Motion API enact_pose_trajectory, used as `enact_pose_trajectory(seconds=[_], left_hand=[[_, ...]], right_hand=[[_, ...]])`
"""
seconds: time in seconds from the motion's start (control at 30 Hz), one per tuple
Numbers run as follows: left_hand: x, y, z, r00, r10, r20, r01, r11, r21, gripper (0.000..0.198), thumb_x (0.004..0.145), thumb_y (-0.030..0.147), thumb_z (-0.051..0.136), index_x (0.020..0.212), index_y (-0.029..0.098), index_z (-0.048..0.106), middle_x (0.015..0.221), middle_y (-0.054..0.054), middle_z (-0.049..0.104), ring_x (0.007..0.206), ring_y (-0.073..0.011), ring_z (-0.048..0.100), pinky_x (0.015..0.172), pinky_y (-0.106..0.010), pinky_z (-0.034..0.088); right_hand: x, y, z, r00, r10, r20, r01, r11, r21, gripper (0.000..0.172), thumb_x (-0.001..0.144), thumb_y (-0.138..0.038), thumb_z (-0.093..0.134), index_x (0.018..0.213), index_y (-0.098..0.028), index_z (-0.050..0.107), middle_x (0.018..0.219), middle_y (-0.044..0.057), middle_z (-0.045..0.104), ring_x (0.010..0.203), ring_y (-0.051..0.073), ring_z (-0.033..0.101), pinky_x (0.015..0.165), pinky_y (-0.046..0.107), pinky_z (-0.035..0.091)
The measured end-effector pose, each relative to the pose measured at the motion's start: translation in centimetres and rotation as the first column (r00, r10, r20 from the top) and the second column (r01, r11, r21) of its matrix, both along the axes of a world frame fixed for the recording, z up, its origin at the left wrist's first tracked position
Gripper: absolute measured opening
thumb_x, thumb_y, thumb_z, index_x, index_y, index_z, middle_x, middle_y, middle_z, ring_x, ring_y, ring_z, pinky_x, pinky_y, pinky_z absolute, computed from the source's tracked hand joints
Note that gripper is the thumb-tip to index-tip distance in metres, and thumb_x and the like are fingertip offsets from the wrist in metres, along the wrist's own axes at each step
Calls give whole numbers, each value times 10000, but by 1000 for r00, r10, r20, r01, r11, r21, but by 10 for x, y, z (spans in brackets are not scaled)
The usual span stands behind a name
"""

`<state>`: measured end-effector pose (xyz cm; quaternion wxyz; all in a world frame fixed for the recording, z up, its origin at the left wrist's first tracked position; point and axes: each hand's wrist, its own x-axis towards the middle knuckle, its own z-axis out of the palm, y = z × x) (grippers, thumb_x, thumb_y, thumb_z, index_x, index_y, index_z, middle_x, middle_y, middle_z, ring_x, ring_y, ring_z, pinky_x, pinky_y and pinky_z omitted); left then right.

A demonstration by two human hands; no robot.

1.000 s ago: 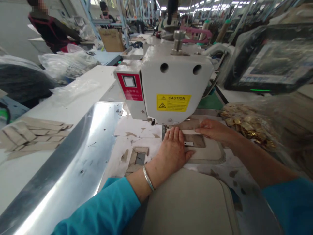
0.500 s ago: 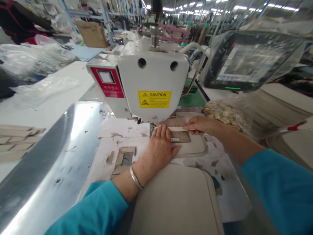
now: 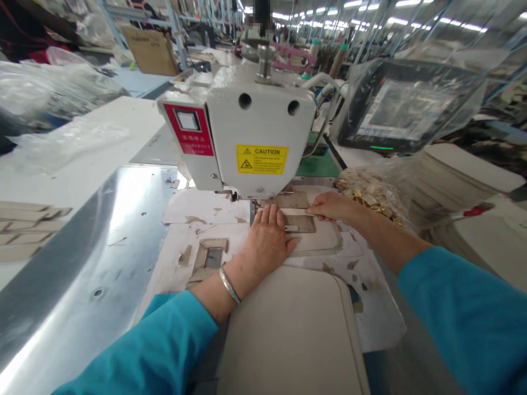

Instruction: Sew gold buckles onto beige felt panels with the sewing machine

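Note:
My left hand (image 3: pixel 267 237) lies flat, fingers outstretched, on the left end of a narrow beige strip (image 3: pixel 295 212). The other end of that strip is pinched between the thumb and fingers of my right hand (image 3: pixel 329 207). Beneath both hands is a beige panel with rounded corners (image 3: pixel 325 238), set in a white sheet template (image 3: pixel 197 204) with brown patches. The sewing machine head (image 3: pixel 263 123), bearing a yellow caution label, stands just beyond my left fingertips. Its needle area is partly hidden. Nearer me, more beige panels (image 3: pixel 288 334) lie stacked.
A metal plate (image 3: pixel 82 263) extends left, with beige strips (image 3: pixel 28 225) on the white table beyond it. To the right are a clear bag of gold-coloured metal pieces (image 3: pixel 370 197), stacked beige panels (image 3: pixel 457 175) and a plastic-wrapped control screen (image 3: pixel 407 109).
The camera view has shifted slightly. Both hands keep their places on the strip, left flat and right pinching, with little visible movement.

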<state>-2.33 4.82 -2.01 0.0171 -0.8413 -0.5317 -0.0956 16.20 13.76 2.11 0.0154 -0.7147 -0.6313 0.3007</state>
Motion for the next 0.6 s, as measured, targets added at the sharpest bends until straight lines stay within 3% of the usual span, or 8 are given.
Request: enact_pose_trajectory(seconds=[0.1, 0.17, 0.23, 0.33, 0.43, 0.6], left_hand=[[0, 0, -1, 1000, -4, 9, 4, 1000, 16, 683, 920, 499, 513, 1342, -36, 456, 1442, -296, 439, 1362, -376, 412, 1113, -475, 317], [0, 0, -2, 1000, -5, 16, 4, 1000, 22, 682, 921, 498, 511, 1345, -33, 453, 1443, -294, 439, 1364, -372, 411, 1113, -474, 317], [0, 0, -3, 1000, -4, 16, 4, 1000, 19, 698, 921, 498, 510, 1355, -44, 442, 1451, -298, 427, 1370, -371, 403, 1122, -473, 307], [0, 0, -2, 1000, 0, -3, 0, 1000, -8, 730, 929, 499, 501, 1380, -68, 413, 1473, -299, 396, 1387, -384, 372, 1142, -471, 282], [0, 0, 0, 1000, 2, -28, -3, 999, -43, 731, 940, 490, 488, 1399, -72, 398, 1489, -288, 377, 1400, -388, 347, 1151, -464, 272], [0, 0, 1, 1000, 4, -29, -5, 999, -39, 730, 934, 486, 504, 1405, -61, 395, 1496, -282, 371, 1408, -379, 339, 1156, -464, 264]], right_hand=[[-6, -4, 11, 981, 119, 153, -151, 964, 218, 314, 723, -165, 746, 513, -190, 513, 566, 22, 572, 664, 181, 604, 580, 251, 418], [-7, -7, 19, 994, 88, 60, -101, 959, 264, 337, 716, -118, 747, 499, -185, 498, 566, 26, 568, 722, 197, 626, 648, 258, 455], [-6, -11, 23, 978, -48, -205, 79, 986, 147, 331, 768, -82, 707, 530, -177, 498, 534, 3, 544, 629, 148, 598, 654, 257, 493], [-3, -16, 21, 803, -261, -535, 255, 963, -87, 313, 842, -22, 628, 587, -156, 505, 530, -25, 534, 530, 76, 539, 660, 238, 528], [1, -18, 13, 676, -382, -630, 325, 922, -211, 289, 846, 12, 618, 618, -141, 526, 560, -16, 561, 529, 69, 548, 640, 219, 534], [3, -15, 5, 620, -456, -638, 384, 886, -261, 269, 830, 15, 642, 636, -139, 536, 579, -7, 578, 516, 76, 551, 576, 206, 541]])
